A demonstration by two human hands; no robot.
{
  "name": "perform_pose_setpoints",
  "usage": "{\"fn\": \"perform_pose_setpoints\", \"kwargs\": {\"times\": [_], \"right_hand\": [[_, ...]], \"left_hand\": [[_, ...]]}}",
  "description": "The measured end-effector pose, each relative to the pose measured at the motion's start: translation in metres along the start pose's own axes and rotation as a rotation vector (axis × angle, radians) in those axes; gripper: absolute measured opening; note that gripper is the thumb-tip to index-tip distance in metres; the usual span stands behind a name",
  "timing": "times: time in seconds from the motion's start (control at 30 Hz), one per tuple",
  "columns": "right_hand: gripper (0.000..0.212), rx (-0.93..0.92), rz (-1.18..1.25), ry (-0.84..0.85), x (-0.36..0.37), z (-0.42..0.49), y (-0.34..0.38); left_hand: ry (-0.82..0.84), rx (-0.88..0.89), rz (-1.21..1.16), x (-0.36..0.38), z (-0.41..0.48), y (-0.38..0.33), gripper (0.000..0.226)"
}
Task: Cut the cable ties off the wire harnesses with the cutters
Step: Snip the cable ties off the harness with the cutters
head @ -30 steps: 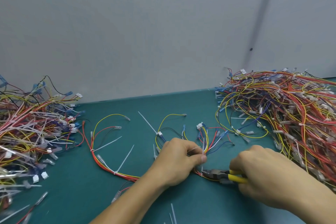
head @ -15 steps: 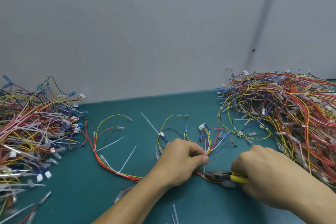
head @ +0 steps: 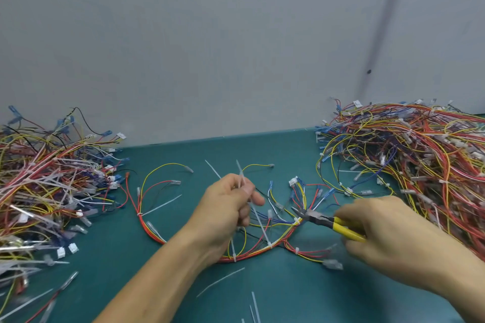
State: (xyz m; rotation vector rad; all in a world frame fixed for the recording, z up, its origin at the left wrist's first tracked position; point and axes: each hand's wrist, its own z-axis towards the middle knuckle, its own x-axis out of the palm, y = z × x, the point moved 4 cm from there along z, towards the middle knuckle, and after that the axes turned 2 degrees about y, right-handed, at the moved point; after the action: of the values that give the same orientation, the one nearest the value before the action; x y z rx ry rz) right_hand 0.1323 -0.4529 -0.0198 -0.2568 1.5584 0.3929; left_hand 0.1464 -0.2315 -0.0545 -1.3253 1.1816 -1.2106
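The light is soft and even, moderately bright, with no single source showing; it leaves only faint, fuzzy shadows on the worktop (head: 288, 283) under my forearms; the grey wall (head: 210, 47) carries no glare; colours look a little muted; my right hand (head: 388, 231) smears with motion along its lower fingers, though the cutters (head: 322, 219) stay fairly crisp; the cable tie (head: 240, 176) in my left hand (head: 225, 207) is streaky; the wide lens bows the worktop's far edge; the left wire pile (head: 39, 191) goes soft toward the corner.
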Motion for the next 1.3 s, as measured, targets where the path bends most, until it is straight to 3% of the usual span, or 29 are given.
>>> {"fn": "perform_pose_setpoints", "kwargs": {"times": [0.1, 0.17, 0.4, 0.5, 0.6, 0.7, 0.9, 1.3], "right_hand": [[0.015, -0.086, 0.055, -0.011, 0.003, -0.001, 0.01], [0.027, -0.128, 0.061, -0.001, 0.006, -0.002, 0.014], [0.044, -0.162, -0.127, -0.038, 0.014, -0.004, 0.021], [0.047, -0.156, -0.121, -0.063, 0.017, -0.003, 0.023], [0.049, -0.136, -0.118, -0.07, 0.02, -0.002, 0.025], [0.043, -0.121, -0.2, -0.049, 0.024, -0.001, 0.026], [0.032, -0.108, -0.268, -0.02, 0.025, 0.0, 0.029], [0.031, -0.112, -0.251, -0.054, 0.025, 0.0, 0.031]], "left_hand": [[-0.013, -0.035, 0.002, -0.014, -0.006, 0.002, 0.019], [-0.031, -0.079, 0.0, -0.02, -0.01, 0.007, 0.018], [-0.054, -0.167, 0.044, -0.02, -0.013, 0.015, 0.019], [-0.035, -0.127, 0.293, -0.013, -0.011, 0.015, 0.005], [0.011, -0.133, 0.528, -0.005, -0.006, 0.018, 0.026], [0.031, -0.144, 0.685, 0.0, -0.002, 0.02, 0.026], [-0.087, -0.128, 0.717, -0.004, -0.001, 0.026, 0.03], [0.012, -0.141, 0.619, 0.0, -0.004, 0.029, 0.022]]}}
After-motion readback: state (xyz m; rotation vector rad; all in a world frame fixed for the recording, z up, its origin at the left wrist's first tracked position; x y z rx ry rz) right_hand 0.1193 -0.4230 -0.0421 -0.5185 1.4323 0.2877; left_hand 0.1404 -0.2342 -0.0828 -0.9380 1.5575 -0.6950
